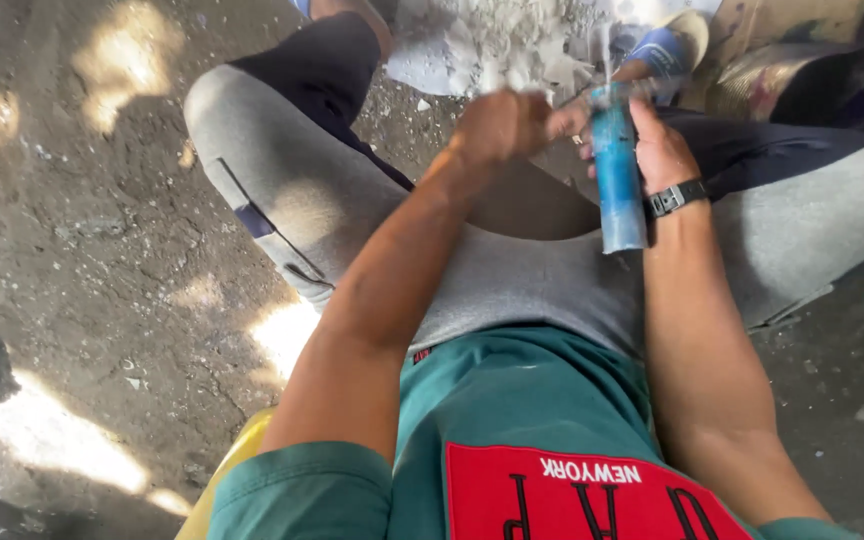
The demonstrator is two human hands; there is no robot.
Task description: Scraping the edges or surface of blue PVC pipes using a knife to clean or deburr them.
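Head view looks straight down on a seated person with knees spread, so the work sits low between the legs and both forearms reach forward over the lap. At left, bare earth floor (pixel 102 250) carries patches of sunlight and scattered grit; a yellow seat edge (pixel 232 465) shows near the bottom, under the left elbow. The left knee in grey trousers (pixel 272 170) angles outward, which leaves room for the arm. The left hand (pixel 497 125) is blurred by motion; its fingers appear curled into a fist, but whether they enclose anything cannot be told. Just beyond it, far from the body, lies a pile of pale rubble (pixel 497 45), grey-white chunks and powder heaped on the floor between the feet. The right hand (pixel 652 145) is wrapped around the upper part of a blue cylindrical tool (pixel 619 170), fingers closed firmly on it, with the shaft running back toward the lap and its lower end resting against the right thigh, a hold that steadies it. A black wristwatch (pixel 679 196) sits on that wrist. At far right a blue sandal (pixel 667 50) rests beside flattened cardboard (pixel 792 70).
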